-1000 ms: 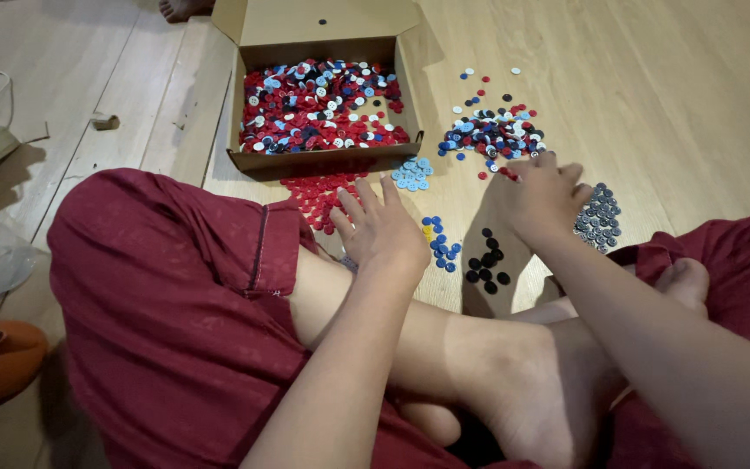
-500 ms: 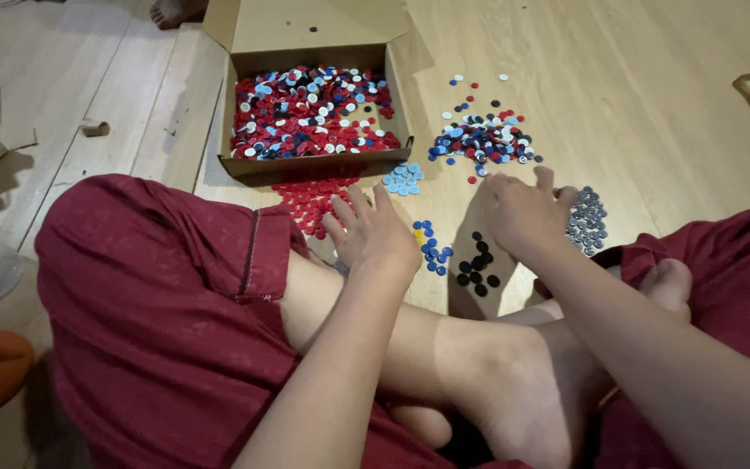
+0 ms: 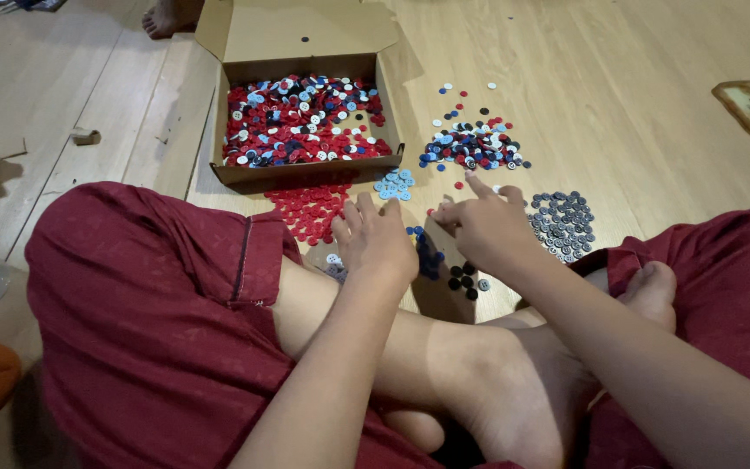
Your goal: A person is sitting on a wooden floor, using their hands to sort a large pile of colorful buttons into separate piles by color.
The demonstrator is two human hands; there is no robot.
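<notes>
Left hand [image 3: 377, 239] palm-down, fingers spread; right hand [image 3: 483, 227] index finger extended, forearms converging

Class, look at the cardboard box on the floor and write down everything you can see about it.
The cardboard box is shallow, brown and rectangular, with its lid flap folded back and open at the far side; a small dark hole marks the flap. It sits flat on the wooden floor, ahead of the person's knees. It is filled with loose buttons, mostly red, mixed with white, blue and dark ones. A pile of red buttons lies against its near wall. Neither the left hand nor the right hand touches it.
</notes>
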